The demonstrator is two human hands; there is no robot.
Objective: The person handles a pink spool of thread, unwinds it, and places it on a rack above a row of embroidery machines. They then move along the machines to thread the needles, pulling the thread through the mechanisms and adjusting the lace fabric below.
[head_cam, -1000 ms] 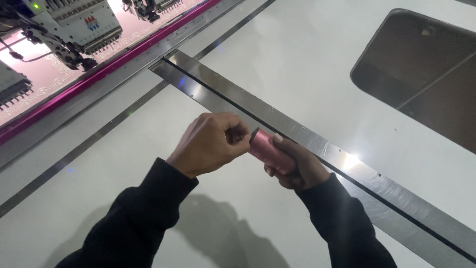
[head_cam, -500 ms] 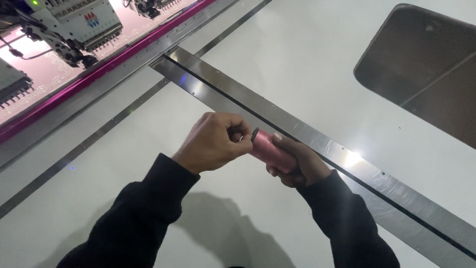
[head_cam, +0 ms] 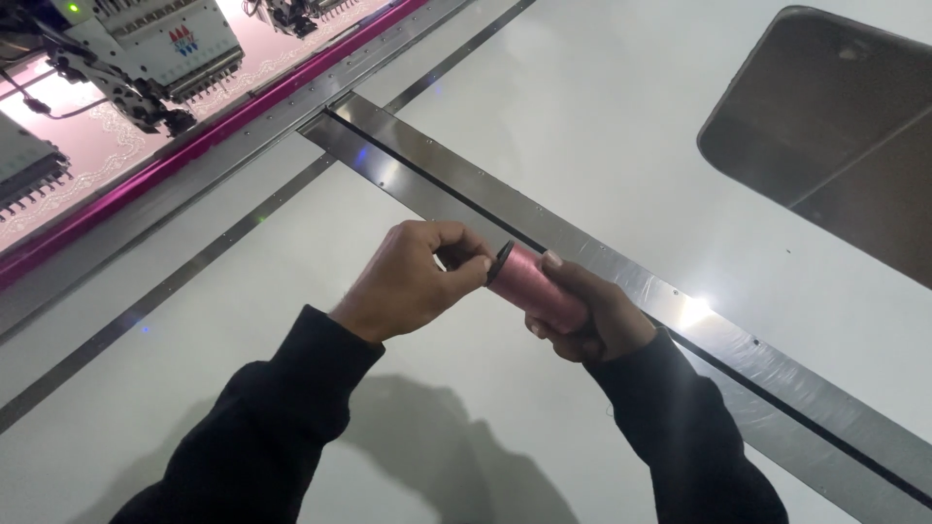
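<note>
A wide white desk [head_cam: 291, 320] filled the view, crossed by a shiny metal rail [head_cam: 602, 267] running from upper left to lower right, with a darker slot along its middle. At the upper left stood an embroidery machine head [head_cam: 146, 49] over a strip of pale fabric [head_cam: 58, 165] edged by a magenta bar [head_cam: 214, 136]; at the upper right the desk had a dark rounded cut-out [head_cam: 835, 136]. Both arms wore black sleeves. The right hand [head_cam: 592, 315] held a pink thread spool [head_cam: 539, 288] above the rail — its fingers wrapped closed round the spool's body. The left hand [head_cam: 413, 281] was curled at the spool's dark end cap, thumb and forefinger pinched together there — on what, I could not tell.
</note>
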